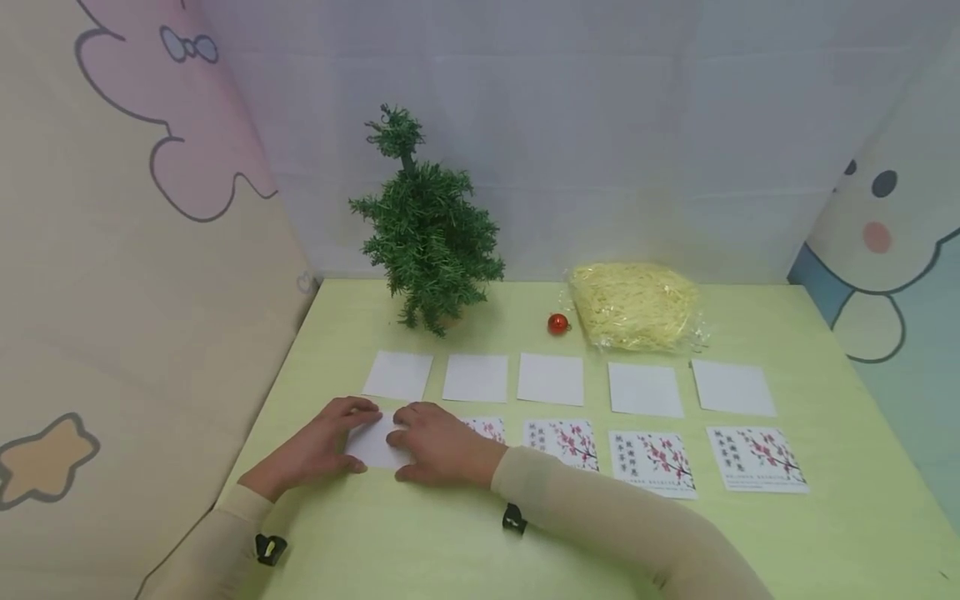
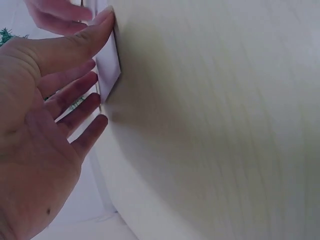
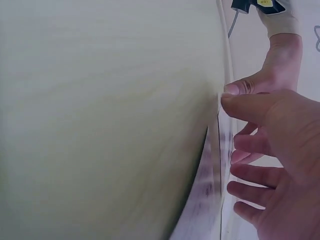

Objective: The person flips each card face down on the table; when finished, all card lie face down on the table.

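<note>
A blank white card point(image 1: 377, 443) lies at the left end of the near row on the table. My left hand point(image 1: 322, 446) touches its left side, thumb near the front edge and fingers towards the back corner. From the other side, my right hand point(image 1: 442, 446) rests on the card's right part with fingers spread. In the left wrist view the left thumb and fingers reach nearly straight to the card point(image 2: 107, 72). The right wrist view shows the right hand point(image 3: 285, 150) with its thumb extended beside the left thumb. My right hand and forearm partly cover a printed blossom card point(image 1: 489, 428).
Several printed blossom cards point(image 1: 654, 462) continue the near row rightward. Behind them runs a row of several blank white cards point(image 1: 551, 379). Further back stand a small artificial pine tree point(image 1: 431, 237), a red bell-like ornament point(image 1: 557, 324) and a clear bag of yellow shredded filler point(image 1: 636, 307).
</note>
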